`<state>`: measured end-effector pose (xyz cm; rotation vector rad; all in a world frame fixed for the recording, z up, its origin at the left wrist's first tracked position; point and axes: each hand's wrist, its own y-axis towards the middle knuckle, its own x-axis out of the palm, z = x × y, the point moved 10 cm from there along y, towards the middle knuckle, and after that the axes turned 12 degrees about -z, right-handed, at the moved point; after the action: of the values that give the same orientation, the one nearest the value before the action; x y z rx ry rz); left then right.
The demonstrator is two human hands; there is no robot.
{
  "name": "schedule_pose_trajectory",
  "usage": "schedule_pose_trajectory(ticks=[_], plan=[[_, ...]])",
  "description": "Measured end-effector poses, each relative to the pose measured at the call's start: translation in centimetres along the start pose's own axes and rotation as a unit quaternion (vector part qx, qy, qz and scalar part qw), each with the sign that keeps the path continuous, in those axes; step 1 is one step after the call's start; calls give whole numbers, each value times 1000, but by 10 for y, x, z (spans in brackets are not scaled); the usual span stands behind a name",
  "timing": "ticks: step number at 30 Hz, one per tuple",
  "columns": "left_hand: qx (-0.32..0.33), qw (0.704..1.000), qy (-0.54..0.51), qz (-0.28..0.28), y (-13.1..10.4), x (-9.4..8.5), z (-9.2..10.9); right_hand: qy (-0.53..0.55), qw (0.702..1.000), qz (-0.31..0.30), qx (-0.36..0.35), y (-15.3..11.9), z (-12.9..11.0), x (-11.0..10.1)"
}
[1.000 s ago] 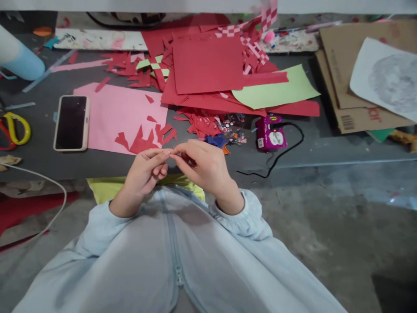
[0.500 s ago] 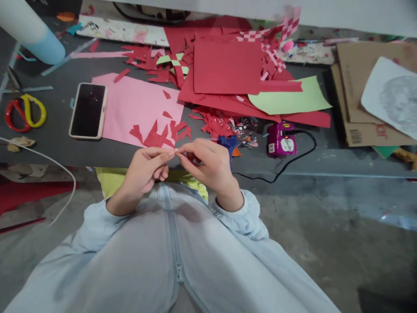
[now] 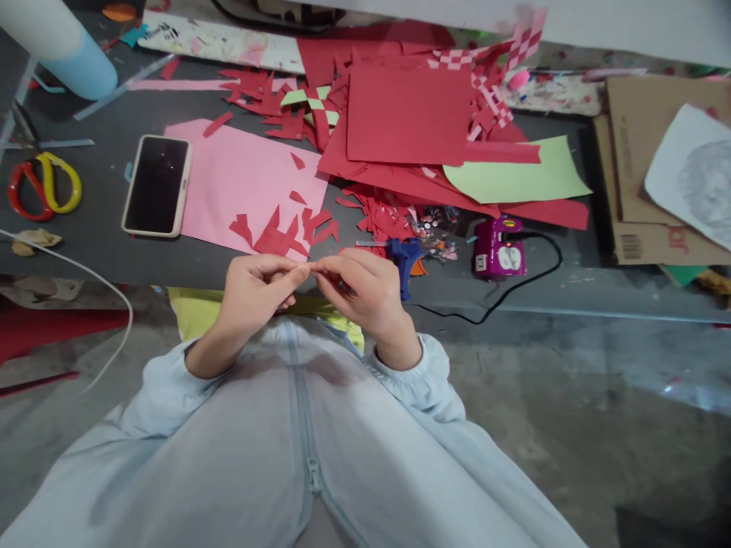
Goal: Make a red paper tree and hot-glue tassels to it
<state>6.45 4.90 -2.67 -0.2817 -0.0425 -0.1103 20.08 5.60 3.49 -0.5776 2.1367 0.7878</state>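
Left hand [image 3: 251, 293] and right hand [image 3: 365, 291] had shifted slightly left and bodyward, exposing more of the blue plastic glue gun with orange trigger [image 3: 403, 265].
The hands met at the fingertips near the front edge of the grey worktop [image 3: 468, 295]; each thumb and forefinger were together, any item between them indeterminable. The glue gun lay just beside the right hand; angular red paper scraps [image 3: 275, 237] lay beyond the left, partly on a pink paper sheet [image 3: 231, 175].

From above, 1 head-worn camera looks forward and down on left hand [image 3: 247, 295] and right hand [image 3: 368, 293], mid-frame.
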Motion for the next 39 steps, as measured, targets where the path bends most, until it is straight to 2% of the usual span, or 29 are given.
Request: schedule_pose_trajectory(ticks=[6,10,21,39], plan=[[-6,1000,-6,-2,1,5,0,-42,994,88,-53,-7,-8,-11],[-8,1000,-9,0,3,8,1,-71,989,113,-56,-11,-9,-14],[22,1000,10,-20,7,16,6,7,993,103,-55,-14,-2,-19],[-1,997,36,-62,17,43,8,49,994,94,-30,-26,18,-27]])
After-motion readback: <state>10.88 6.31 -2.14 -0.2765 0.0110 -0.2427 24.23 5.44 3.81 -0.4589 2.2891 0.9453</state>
